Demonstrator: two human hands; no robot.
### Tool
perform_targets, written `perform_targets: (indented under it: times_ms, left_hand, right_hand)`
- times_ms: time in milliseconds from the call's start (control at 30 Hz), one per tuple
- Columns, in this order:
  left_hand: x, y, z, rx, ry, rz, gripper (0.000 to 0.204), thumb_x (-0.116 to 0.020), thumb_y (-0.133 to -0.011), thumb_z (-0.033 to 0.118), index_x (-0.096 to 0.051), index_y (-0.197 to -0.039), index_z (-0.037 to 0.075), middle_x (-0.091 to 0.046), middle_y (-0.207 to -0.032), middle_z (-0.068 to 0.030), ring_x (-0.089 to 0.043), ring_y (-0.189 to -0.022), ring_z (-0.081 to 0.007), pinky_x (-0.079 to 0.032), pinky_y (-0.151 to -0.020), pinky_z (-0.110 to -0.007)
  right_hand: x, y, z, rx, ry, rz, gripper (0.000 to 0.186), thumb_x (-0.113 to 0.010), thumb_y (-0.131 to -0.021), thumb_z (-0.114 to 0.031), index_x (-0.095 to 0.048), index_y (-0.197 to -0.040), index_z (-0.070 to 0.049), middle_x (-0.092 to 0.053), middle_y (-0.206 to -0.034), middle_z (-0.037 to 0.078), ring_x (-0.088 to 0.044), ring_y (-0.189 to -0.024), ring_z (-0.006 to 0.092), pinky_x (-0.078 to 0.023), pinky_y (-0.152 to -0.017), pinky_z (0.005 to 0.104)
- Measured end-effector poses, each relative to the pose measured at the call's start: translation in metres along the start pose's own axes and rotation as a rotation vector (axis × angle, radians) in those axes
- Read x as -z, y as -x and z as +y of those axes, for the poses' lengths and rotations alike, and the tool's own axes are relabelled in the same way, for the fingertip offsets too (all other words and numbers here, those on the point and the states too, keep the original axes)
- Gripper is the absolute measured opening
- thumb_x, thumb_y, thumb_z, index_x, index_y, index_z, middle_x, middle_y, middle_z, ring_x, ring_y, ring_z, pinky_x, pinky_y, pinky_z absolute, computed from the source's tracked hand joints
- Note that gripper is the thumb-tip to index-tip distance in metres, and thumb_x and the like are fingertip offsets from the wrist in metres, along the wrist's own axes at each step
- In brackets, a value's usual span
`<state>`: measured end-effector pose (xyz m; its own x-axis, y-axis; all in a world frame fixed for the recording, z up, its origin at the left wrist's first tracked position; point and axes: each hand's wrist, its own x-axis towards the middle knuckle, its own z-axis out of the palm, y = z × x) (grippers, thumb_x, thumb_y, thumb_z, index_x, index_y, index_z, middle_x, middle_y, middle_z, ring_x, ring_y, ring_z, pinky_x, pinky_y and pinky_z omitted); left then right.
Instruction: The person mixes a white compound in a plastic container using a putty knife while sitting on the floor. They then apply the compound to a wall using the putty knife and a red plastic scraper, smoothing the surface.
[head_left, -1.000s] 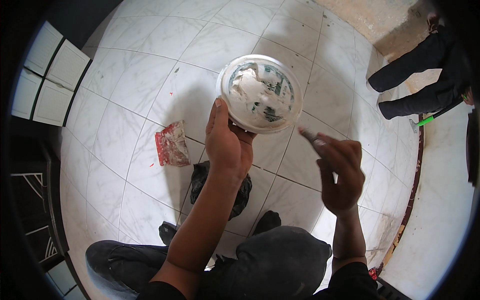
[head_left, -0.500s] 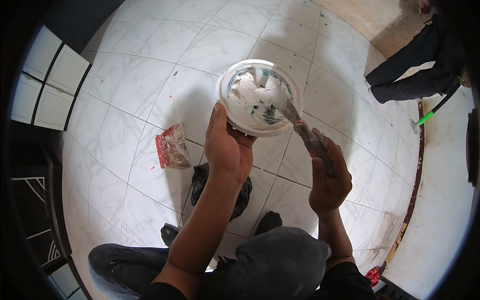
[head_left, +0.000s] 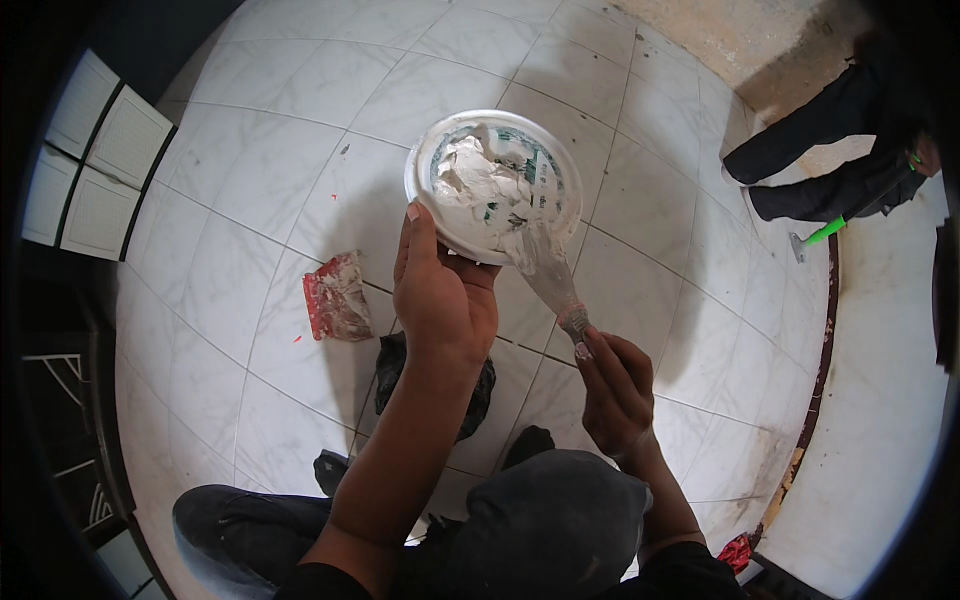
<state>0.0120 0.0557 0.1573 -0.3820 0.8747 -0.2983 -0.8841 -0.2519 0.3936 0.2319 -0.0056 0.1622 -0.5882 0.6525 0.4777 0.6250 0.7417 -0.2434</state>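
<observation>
My left hand [head_left: 443, 300] grips a round white lid [head_left: 573, 190] from below, with lumpy white paste [head_left: 470, 170] spread over its printed face. My right hand [head_left: 617, 390] is closed on a putty knife [head_left: 545, 262]; its smeared blade rests at the lid's lower-right part, in the paste, and its handle points down toward me. Beneath my left forearm a crumpled black bag [head_left: 393, 365] lies on the floor, partly hidden. Left of it lies a torn red package [head_left: 338, 295] smeared with white.
The floor has white marbled tiles [head_left: 250, 150]. Another person's dark-clad legs [head_left: 800, 140] are at upper right, beside a green-handled scraper [head_left: 823, 231]. A white panelled cabinet [head_left: 105, 165] and dark furniture [head_left: 65, 400] stand left. A pale wall [head_left: 870, 420] runs along the right.
My right hand has moved down and left, bringing the knife's blade onto the lid. The lid in my left hand has shifted slightly left. The other person's legs and scraper have shifted.
</observation>
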Motion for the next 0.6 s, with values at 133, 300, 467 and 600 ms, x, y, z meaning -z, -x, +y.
perform_targets:
  times_ms: [133, 300, 467, 600]
  left_hand:
    - [-0.001, -0.003, 0.000, 0.017, -0.032, 0.064, 0.050, -0.037, -0.116, 0.032, -0.041, -0.151, -0.004, -0.051, -0.151, -0.0211, -0.057, -0.136, -0.0335, -0.052, -0.113, -0.053]
    - [0.004, -0.007, -0.001, -0.026, -0.028, 0.110, 0.049, -0.037, -0.116, 0.032, -0.043, -0.150, -0.003, -0.053, -0.149, -0.0205, -0.058, -0.135, -0.0329, -0.052, -0.114, -0.052]
    - [0.007, -0.010, 0.005, -0.027, -0.053, 0.078, 0.049, -0.038, -0.116, 0.033, -0.045, -0.149, -0.002, -0.054, -0.149, -0.0190, -0.059, -0.134, -0.0315, -0.052, -0.113, -0.051]
    - [0.008, -0.007, 0.003, 0.022, -0.028, 0.033, 0.050, -0.037, -0.116, 0.033, -0.044, -0.149, -0.003, -0.054, -0.149, -0.0189, -0.059, -0.134, -0.0307, -0.052, -0.113, -0.051]
  right_hand:
    - [0.019, 0.003, 0.010, 0.036, -0.005, -0.067, 0.031, -0.070, -0.079, 0.010, -0.076, -0.110, 0.007, -0.072, -0.126, 0.018, -0.065, -0.115, 0.0345, -0.059, -0.093, 0.0379]
    - [0.037, 0.009, 0.016, 0.031, -0.031, -0.053, 0.026, -0.072, -0.080, 0.010, -0.076, -0.106, 0.007, -0.074, -0.121, 0.017, -0.069, -0.109, 0.0335, -0.061, -0.089, 0.0380]
    - [0.017, 0.018, 0.019, -0.271, -0.301, 0.367, 0.029, -0.065, -0.096, 0.004, -0.067, -0.124, 0.009, -0.074, -0.116, 0.024, -0.074, -0.099, 0.0332, -0.061, -0.087, 0.0354]
    - [-0.026, -0.012, 0.012, -0.916, -1.428, 0.700, 0.039, -0.055, -0.106, -0.012, -0.056, -0.137, 0.011, -0.071, -0.114, 0.020, -0.071, -0.087, 0.0236, -0.057, -0.075, 0.0314]
